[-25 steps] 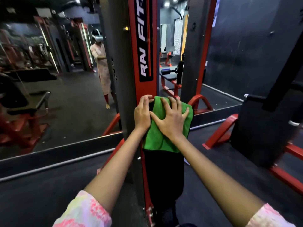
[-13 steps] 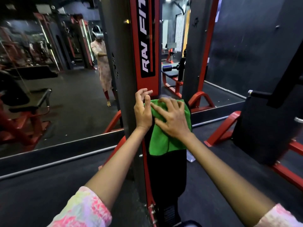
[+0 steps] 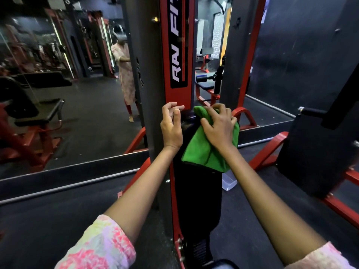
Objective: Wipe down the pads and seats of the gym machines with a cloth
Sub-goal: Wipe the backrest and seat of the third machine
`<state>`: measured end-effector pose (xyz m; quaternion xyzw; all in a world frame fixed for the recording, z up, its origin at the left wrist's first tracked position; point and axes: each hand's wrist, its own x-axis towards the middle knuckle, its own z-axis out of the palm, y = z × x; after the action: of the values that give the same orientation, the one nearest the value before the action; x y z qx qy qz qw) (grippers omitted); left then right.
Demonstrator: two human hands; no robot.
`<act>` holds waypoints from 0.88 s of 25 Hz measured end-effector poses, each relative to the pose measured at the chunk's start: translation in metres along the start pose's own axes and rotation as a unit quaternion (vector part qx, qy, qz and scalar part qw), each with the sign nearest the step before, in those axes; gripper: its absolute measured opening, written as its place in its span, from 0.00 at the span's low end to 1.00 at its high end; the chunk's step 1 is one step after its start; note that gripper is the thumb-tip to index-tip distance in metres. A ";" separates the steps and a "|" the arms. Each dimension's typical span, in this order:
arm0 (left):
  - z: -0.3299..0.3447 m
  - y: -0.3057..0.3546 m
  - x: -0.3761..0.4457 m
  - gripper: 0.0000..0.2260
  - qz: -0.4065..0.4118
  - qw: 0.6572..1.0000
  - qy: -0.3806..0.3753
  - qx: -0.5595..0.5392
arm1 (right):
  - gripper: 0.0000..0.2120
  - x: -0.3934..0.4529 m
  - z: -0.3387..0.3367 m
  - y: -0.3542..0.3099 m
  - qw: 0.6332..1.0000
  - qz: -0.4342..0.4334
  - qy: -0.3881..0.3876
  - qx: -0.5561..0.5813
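A tall black back pad (image 3: 196, 193) stands upright against the red and grey machine column (image 3: 171, 55) in the middle of the view. A green cloth (image 3: 204, 154) lies over the pad's upper right side. My right hand (image 3: 219, 129) presses the cloth to the pad, its fingers curled into the cloth's top edge. My left hand (image 3: 172, 125) rests on the pad's upper left edge beside the column, fingers loosely bent, holding nothing. The pad's top left corner shows bare between the two hands.
A wall mirror (image 3: 68, 94) on the left reflects benches and a person. A black padded machine on red frame rails (image 3: 318, 152) stands at the right. A small clear box (image 3: 229, 183) lies on the floor behind the pad. A dark seat edge (image 3: 219, 265) shows below.
The cloth and my right hand have shifted to the right side of the pad, baring its top left corner. My right fingers have curled into the cloth. My left hand stayed at the pad's edge.
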<state>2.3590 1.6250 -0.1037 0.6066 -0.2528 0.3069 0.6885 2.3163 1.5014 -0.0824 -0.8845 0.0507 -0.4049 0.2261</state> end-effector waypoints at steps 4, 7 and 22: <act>-0.001 -0.002 0.001 0.32 -0.004 1.000 -0.007 -0.015 | 0.23 -0.010 0.008 -0.002 0.967 -0.249 -0.030 -0.033; -0.001 -0.003 0.000 0.30 0.005 1.000 -0.008 -0.001 | 0.24 -0.007 0.012 0.016 0.994 -0.102 0.026 0.024; -0.007 -0.013 -0.002 0.28 -0.015 0.997 -0.053 -0.055 | 0.23 -0.067 0.051 -0.002 0.979 -0.126 0.158 -0.037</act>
<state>2.3669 1.6307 -0.1147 0.5867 -0.2961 0.2498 0.7112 2.3091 1.5391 -0.1569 -0.8166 -0.0113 -0.5623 0.1296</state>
